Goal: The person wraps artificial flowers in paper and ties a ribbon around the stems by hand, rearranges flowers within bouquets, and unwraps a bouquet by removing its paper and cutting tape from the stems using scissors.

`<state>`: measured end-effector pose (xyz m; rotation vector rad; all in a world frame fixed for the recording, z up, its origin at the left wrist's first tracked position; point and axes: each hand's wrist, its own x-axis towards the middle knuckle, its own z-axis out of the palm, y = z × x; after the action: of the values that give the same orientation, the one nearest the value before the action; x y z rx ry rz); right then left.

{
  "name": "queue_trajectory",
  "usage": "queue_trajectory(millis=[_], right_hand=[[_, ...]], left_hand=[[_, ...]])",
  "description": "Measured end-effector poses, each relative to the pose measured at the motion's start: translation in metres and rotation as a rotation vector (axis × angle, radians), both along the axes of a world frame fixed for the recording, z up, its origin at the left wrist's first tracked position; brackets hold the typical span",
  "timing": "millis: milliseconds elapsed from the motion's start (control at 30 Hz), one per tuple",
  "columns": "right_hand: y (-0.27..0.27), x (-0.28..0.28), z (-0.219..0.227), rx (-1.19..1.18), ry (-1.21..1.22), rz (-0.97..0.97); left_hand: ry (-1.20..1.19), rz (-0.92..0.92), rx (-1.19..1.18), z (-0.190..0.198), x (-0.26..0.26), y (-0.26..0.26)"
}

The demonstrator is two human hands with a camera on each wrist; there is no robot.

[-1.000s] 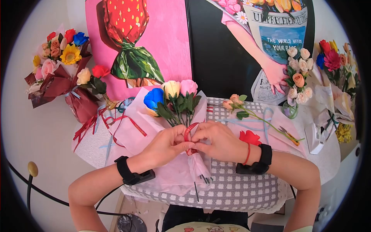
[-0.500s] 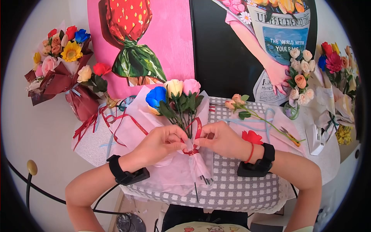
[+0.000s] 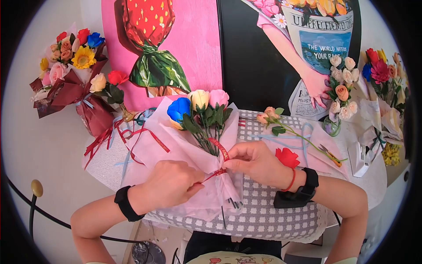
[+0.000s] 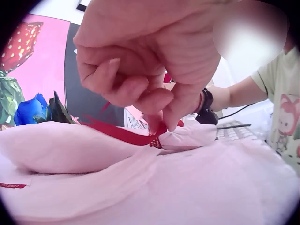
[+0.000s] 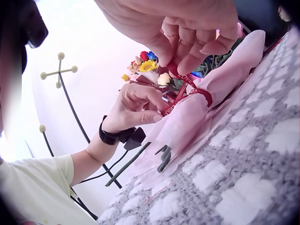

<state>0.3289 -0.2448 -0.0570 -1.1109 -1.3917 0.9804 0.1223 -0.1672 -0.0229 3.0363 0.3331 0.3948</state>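
Observation:
A bouquet wrapped in pale pink paper (image 3: 176, 145) lies on the table, with a blue rose (image 3: 179, 110), a cream rose (image 3: 199, 100) and a pink rose (image 3: 218, 97) at its top. Around its narrowed neck runs a printed red ribbon (image 3: 219, 172), seen from the side in the right wrist view. My left hand (image 3: 171, 184) pinches one end of this ribbon, left of the neck. The other end is pinched between thumb and fingers of my right hand (image 3: 255, 163), just right of the neck. Green stems (image 5: 164, 158) stick out below the paper.
A red flower (image 3: 287, 157) lies beside my right wrist. Further right are a peach rose stem (image 3: 292, 132), orange-handled snips (image 3: 330, 155) and a white tape dispenser (image 3: 358, 159). Loose red ribbons (image 3: 105, 143) trail at the left, below a dark red bouquet (image 3: 92, 112).
Both hands were together at the neck of the bouquet. My left hand has since drawn away left and down, stretching its ribbon end; my right hand has moved slightly right with the other end.

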Motion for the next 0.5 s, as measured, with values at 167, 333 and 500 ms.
queue_trajectory(millis=[167, 333, 500], right_hand=[[-0.002, 0.001, 0.000, 0.020, -0.009, -0.039], [-0.009, 0.004, 0.007, 0.032, -0.193, -0.178], [-0.008, 0.016, 0.007, -0.035, -0.088, -0.269]], left_hand=[[-0.111, -0.062, 0.109, -0.006, 0.005, -0.006], [0.010, 0.105, -0.151, -0.009, 0.006, -0.001], [0.033, 0.113, -0.201, -0.013, 0.003, 0.006]])
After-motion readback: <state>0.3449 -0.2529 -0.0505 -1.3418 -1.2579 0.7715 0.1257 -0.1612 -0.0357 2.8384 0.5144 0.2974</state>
